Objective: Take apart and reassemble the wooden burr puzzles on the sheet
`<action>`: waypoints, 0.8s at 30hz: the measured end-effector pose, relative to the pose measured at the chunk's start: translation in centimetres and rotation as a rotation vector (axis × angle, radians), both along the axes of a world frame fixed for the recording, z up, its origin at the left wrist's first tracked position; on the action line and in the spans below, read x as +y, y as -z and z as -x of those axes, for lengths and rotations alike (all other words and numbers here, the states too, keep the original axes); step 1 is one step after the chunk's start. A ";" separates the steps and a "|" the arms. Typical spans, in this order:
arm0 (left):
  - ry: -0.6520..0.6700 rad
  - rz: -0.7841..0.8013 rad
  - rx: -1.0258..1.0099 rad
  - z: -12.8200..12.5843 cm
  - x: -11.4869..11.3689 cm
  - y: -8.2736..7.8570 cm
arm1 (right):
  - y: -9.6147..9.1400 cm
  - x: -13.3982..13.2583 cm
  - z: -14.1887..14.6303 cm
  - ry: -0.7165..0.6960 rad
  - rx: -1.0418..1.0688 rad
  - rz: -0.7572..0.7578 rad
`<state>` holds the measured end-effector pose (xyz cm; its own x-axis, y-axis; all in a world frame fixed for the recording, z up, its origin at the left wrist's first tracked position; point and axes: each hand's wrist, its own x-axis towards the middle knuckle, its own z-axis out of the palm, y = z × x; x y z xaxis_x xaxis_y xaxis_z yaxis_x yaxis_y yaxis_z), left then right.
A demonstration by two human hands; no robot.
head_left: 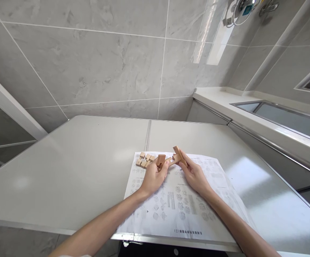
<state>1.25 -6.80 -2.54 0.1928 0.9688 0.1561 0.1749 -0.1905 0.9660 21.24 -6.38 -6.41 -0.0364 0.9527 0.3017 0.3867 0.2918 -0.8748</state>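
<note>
My left hand [155,175] is closed on a brown notched wooden puzzle piece [160,160]. In my right hand [194,175] is a longer wooden puzzle piece [179,155], tilted up to the left. A lighter notched wooden part [172,161] lies between the two hands, close to the fingertips of both; I cannot tell which hand bears it. Several small wooden blocks [143,164] sit beside my left hand, some partly hidden behind it. Both hands are above a printed sheet [168,221] with small diagrams on it.
The sheet lies on a white folding table [90,171] with a seam down its middle. A grey tiled wall [90,64] stands behind. To the right runs a white counter [216,95] with a sink [285,116]. A pale frame [13,103] leans at the left.
</note>
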 end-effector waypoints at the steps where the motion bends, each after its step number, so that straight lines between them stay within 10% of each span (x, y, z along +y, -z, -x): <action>1: 0.001 -0.001 0.000 0.0 0.0 0.0 | -0.1 0.0 0.0 -0.007 0.012 0.003; 24: 0.009 0.018 -0.010 0.0 0.0 -0.2 | -1.7 -0.4 0.4 -0.132 0.086 0.093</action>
